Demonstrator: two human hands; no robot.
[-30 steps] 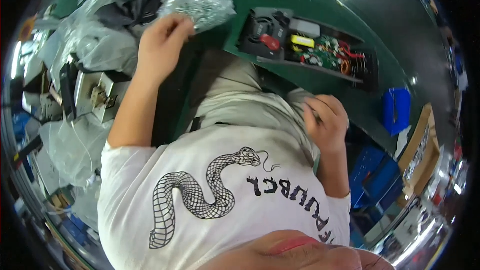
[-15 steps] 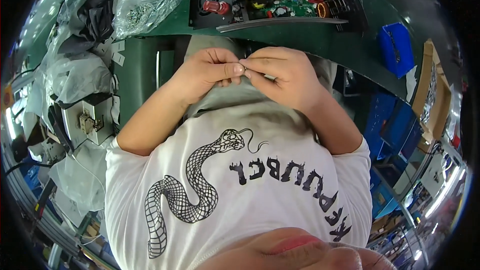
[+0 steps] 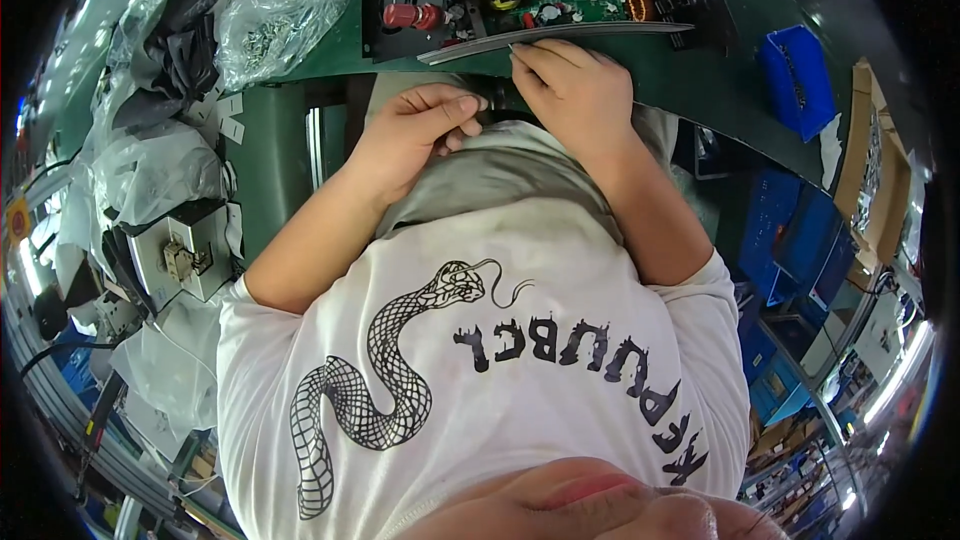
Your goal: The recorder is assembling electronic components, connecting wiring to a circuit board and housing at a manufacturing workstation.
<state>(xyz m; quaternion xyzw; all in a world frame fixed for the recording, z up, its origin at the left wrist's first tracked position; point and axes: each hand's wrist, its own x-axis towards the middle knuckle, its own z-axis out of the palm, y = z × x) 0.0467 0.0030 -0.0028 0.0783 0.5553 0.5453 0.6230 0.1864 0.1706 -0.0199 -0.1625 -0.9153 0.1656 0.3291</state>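
Observation:
An opened electronic device (image 3: 560, 2) lies on the green table, its circuit board, black fan panel and red and black terminal posts exposed. At its near side plate (image 3: 590, 32), my right hand (image 3: 578, 90) has its thumb and fingertips pinched together. Whatever small thing may be in that pinch cannot be made out. Lower and to the left, my left hand (image 3: 425, 130) stays apart from the device, over my lap. Its fingers are curled in with the thumb pressed on them, and anything inside is hidden.
A clear plastic bag of small metal parts (image 3: 275, 35) lies at the far left. On the right stand a blue bin (image 3: 797, 85) and a cardboard box (image 3: 868, 155). Below the bag, a white metal fixture (image 3: 185, 252) sits among plastic sheets.
The hands were together at their fingertips. My right hand has moved up to the device's near side plate, while my left hand stays almost in place. The view has shifted slightly.

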